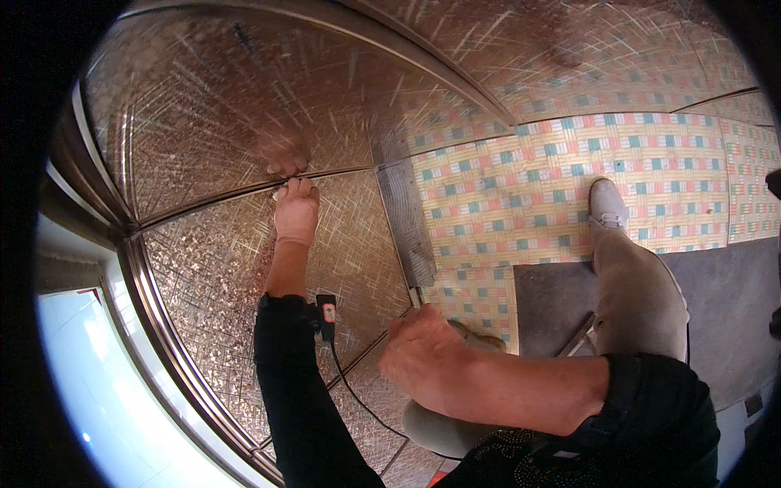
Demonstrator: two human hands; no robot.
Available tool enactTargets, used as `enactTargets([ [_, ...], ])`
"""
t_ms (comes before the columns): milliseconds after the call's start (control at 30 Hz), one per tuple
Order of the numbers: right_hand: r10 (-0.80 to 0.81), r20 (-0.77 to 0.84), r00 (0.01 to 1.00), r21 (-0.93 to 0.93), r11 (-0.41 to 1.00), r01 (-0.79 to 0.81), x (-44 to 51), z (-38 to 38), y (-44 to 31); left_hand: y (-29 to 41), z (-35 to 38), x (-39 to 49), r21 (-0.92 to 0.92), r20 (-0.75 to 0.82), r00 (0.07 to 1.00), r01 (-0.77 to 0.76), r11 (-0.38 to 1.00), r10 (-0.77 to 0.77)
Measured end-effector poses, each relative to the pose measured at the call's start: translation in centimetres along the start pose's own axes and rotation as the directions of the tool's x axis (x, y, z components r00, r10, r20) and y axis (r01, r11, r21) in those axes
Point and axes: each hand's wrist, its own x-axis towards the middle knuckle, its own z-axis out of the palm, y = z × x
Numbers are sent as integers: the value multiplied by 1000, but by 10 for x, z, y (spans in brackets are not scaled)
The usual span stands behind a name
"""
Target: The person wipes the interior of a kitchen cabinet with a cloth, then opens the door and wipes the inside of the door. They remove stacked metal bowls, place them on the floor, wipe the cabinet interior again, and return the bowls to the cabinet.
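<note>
My left hand [297, 210] is at the dark seam [244, 190] between two glossy brown panels with a scratched line pattern. Its fingers are bent against the seam, and a small pale bit shows at their left side; whether it is something held cannot be told. The hand is mirrored in the upper panel [244, 116]. My right hand [421, 351] is curled beside the right corner of the lower panel [213, 287], near a short pale strip [415, 297]. The back of that hand hides what its fingers touch or hold.
A black device [327, 317] with a cable is at my left cuff. Checked matting [549, 189] lies over a grey floor [726, 305]; my shoe [608, 204] stands on it. A curved metal frame [177, 360] borders a bright area at left. Another brown panel [579, 55] rises at the top.
</note>
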Motion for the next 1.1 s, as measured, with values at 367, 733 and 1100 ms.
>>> enactTargets([
  [367, 55, 98, 994, 25, 998, -58, 1, -12, -2, 42, 11, -33, -72, 110, 993, -44, 996, 52],
  [733, 32, -121, 992, -49, 998, -38, -10, -32, 7, 118, 12, -128, -295, 342, 929, -40, 955, 145],
  [1100, 10, -102, 995, -38, 999, -14, -16, -40, 12, 166, -10, -202, -411, 396, 904, 18, 912, 161],
])
